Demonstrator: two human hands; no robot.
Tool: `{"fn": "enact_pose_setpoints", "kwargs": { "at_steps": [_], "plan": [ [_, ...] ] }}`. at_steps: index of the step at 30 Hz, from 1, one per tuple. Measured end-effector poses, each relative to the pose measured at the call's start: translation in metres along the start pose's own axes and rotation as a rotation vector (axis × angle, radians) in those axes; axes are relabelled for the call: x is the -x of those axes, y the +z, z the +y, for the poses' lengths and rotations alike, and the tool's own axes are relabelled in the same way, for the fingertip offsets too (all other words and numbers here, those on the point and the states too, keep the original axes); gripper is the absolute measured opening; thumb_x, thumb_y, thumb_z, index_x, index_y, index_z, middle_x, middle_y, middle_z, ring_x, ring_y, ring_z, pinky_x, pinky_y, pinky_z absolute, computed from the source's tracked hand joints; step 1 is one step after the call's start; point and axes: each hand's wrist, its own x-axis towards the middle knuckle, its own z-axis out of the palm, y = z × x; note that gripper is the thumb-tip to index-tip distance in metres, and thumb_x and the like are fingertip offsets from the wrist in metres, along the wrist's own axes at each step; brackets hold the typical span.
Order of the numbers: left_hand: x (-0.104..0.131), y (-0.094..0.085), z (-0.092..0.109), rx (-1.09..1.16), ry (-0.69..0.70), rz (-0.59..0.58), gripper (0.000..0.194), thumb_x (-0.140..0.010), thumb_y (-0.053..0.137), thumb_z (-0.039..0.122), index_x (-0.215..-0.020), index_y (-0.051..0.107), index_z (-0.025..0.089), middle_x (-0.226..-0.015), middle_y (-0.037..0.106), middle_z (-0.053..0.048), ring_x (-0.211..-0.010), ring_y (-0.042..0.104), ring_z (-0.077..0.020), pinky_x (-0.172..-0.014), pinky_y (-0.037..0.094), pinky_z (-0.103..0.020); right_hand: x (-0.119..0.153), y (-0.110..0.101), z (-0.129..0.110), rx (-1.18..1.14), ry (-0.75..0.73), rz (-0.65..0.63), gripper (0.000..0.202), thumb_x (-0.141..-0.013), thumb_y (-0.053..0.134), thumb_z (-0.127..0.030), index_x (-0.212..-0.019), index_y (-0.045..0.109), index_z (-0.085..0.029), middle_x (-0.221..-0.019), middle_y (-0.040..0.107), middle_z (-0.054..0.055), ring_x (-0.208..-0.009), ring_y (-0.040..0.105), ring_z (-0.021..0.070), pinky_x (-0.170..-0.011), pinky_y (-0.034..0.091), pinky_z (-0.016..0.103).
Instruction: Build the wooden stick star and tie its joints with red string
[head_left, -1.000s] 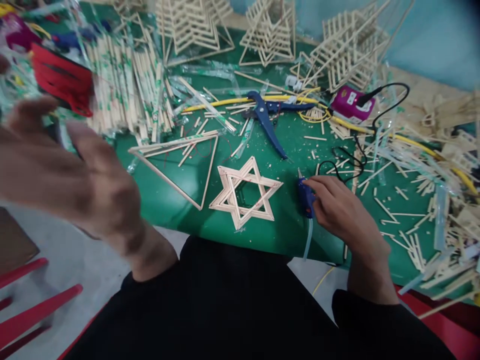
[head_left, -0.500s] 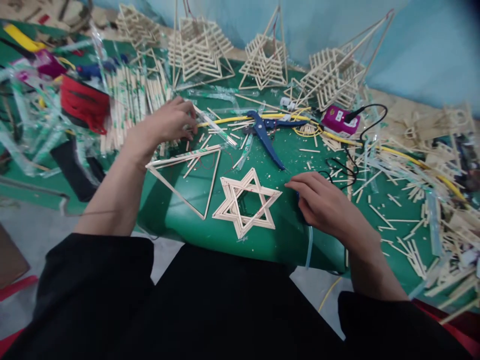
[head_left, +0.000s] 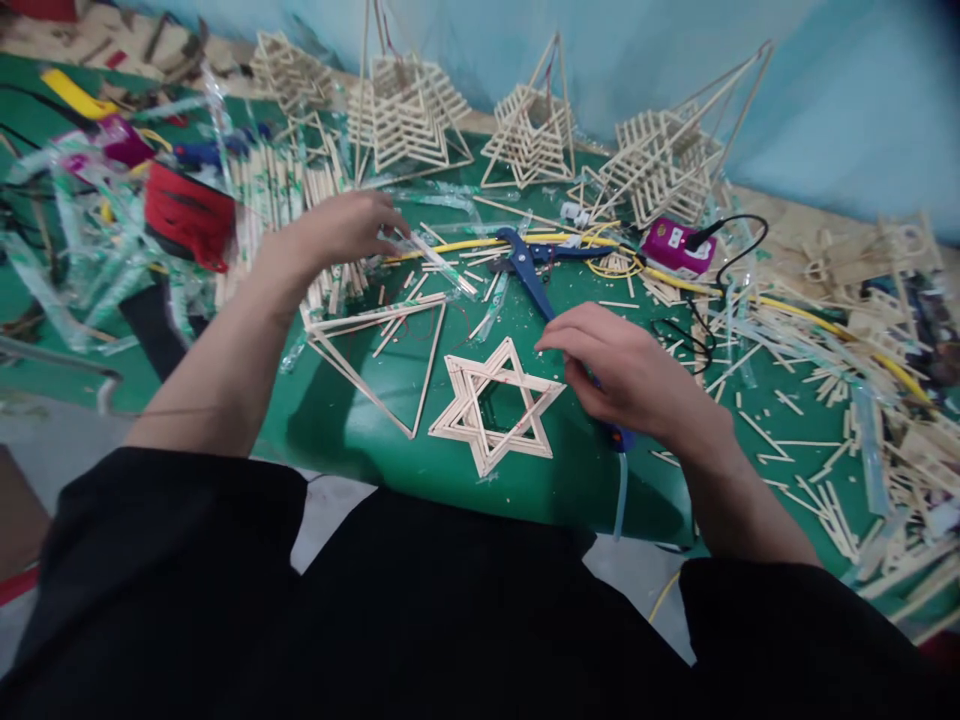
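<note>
My left hand (head_left: 367, 228) hovers over small cut sticks beside a pile of wrapped sticks (head_left: 262, 190); its fingers curve down, and what they hold, if anything, is hidden. My right hand (head_left: 615, 370) is wrapped round a blue glue gun (head_left: 621, 437), mostly hidden beneath the palm, with a pale glue stick hanging from its end. Between the hands lies a layered six-pointed star (head_left: 536, 383) of thin wooden sticks. Left of it is a stick triangle (head_left: 429, 370). The blue cutter (head_left: 525, 270) lies above the star, its lower end passing behind my right fingers.
Several stick lanterns (head_left: 412, 115) stand along the wall. A purple power box (head_left: 677, 248) with a black cord sits at the right on a yellow cable. Loose sticks (head_left: 832, 510) litter the right side. A red pouch (head_left: 187, 215) lies at the left.
My right hand has moved left and up, nearer the star and cutter, and more of the glue gun shows. My left hand has shifted slightly right. The camera view has shifted a little.
</note>
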Motion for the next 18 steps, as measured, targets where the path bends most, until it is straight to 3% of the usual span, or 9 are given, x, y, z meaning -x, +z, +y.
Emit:
{"fn": "enact_pose_setpoints", "kwargs": {
  "at_steps": [3, 6, 11, 14, 18],
  "plan": [
    [-0.010, 0.015, -0.010, 0.003, -0.018, 0.026, 0.034, -0.077, 0.081, 0.053, -0.086, 0.067, 0.023, -0.066, 0.058, 0.010, -0.071, 0.037, -0.0114, -0.086, 0.047, -0.020, -0.003, 0.001, -0.003, -0.034, -0.014, -0.026, 0.031, -0.087, 0.045, -0.003, -0.107, 0.061, -0.019, -0.111, 0.071, 0.012, -0.105, 0.065, 0.0249, -0.090, 0.058, 0.042],
    [-0.013, 0.014, -0.017, 0.017, -0.047, 0.026, 0.039, -0.076, 0.078, 0.059, -0.074, 0.064, 0.023, -0.054, 0.055, 0.010, -0.066, 0.037, -0.0123, -0.077, 0.048, -0.022, -0.002, 0.000, -0.002, -0.021, -0.028, -0.009, 0.029, -0.088, 0.044, -0.003, -0.105, 0.061, -0.019, -0.109, 0.071, 0.012, -0.103, 0.066, 0.0240, -0.088, 0.059, 0.040],
    [-0.001, -0.018, -0.008, 0.055, -0.094, 0.085, 0.045, -0.074, 0.077, 0.062, -0.078, 0.069, 0.018, -0.062, 0.066, 0.003, -0.072, 0.047, -0.0133, -0.088, 0.053, -0.033, -0.001, -0.003, 0.003, -0.040, 0.010, 0.031, 0.029, -0.090, 0.042, -0.004, -0.103, 0.063, -0.020, -0.108, 0.072, 0.011, -0.101, 0.066, 0.0230, -0.087, 0.059, 0.040],
    [0.008, -0.035, 0.008, 0.088, -0.108, 0.166, 0.045, -0.077, 0.076, 0.058, -0.088, 0.073, 0.015, -0.075, 0.072, -0.001, -0.077, 0.050, -0.0143, -0.097, 0.053, -0.042, -0.004, -0.003, 0.005, -0.049, 0.000, 0.045, 0.032, -0.089, 0.043, -0.003, -0.104, 0.065, -0.020, -0.107, 0.072, 0.011, -0.101, 0.066, 0.0234, -0.086, 0.058, 0.041],
    [0.015, -0.047, 0.032, 0.158, -0.114, 0.272, 0.053, -0.074, 0.083, 0.056, -0.100, 0.073, 0.011, -0.086, 0.069, -0.004, -0.077, 0.053, -0.0116, -0.101, 0.054, -0.050, -0.013, -0.002, 0.008, -0.063, -0.012, 0.084, 0.030, -0.090, 0.043, -0.005, -0.103, 0.066, -0.018, -0.105, 0.072, 0.012, -0.101, 0.067, 0.0240, -0.087, 0.058, 0.041]
  ]
}}
